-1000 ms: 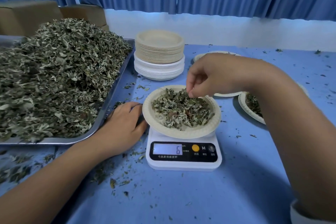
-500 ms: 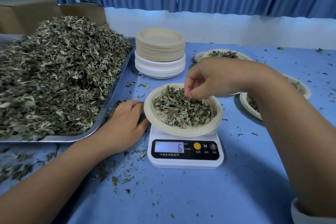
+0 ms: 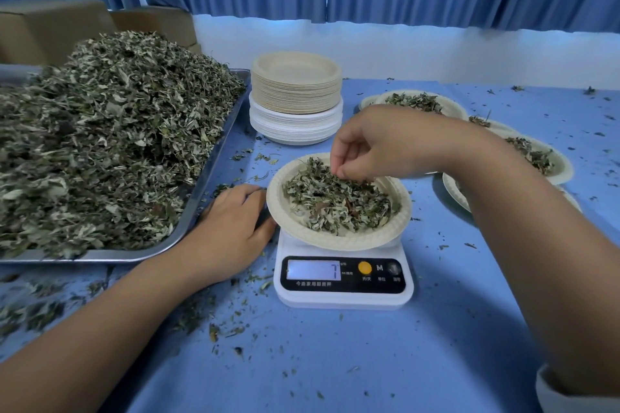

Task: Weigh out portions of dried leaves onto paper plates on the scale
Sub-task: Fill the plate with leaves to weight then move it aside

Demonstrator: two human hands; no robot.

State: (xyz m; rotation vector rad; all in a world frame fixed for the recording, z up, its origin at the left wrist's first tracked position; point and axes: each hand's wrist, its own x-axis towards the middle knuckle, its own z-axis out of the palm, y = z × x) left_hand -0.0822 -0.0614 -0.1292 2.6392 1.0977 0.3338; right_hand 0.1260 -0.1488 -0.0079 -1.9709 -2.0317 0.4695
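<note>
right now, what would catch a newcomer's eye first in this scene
The huge heap of dried leaves on the metal tray fills the left side. At the centre, the right hand pinches the portion of leaves in the paper plate on the white scale, whose display shows 7. The left hand rests on the blue table beside the scale, and a tall stack of empty plates stands behind.

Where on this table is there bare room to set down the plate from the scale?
Best: the blue cloth in front of the scale, bare but for leaf crumbs. A smaller strip lies beyond the filled plates, far right. Crowded: tray left, plate stack behind, filled plates right.
</note>
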